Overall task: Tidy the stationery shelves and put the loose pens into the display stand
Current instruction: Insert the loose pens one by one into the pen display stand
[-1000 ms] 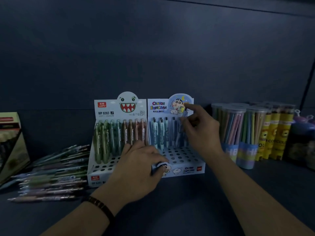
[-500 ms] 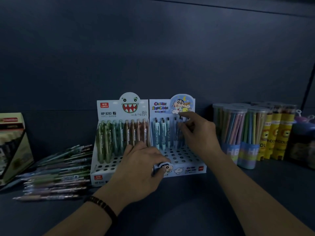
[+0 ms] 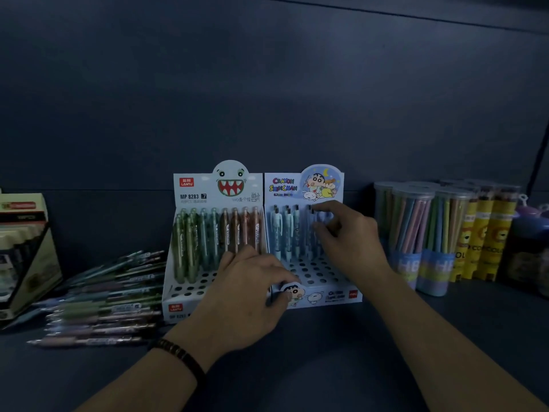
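The blue stand point(image 3: 315, 281) is set on the shelf point(image 3: 297, 352), touching the white stand point(image 3: 190, 292) on its left. Its front edge is gripped by the left hand point(image 3: 249, 292). Blue pens point(image 3: 285, 230) stand upright in its back row, and one of them is pinched by the right hand point(image 3: 347, 242). Loose pens point(image 3: 107, 298) are piled left of the stands; pencil tubes point(image 3: 416, 227) are grouped to the right.
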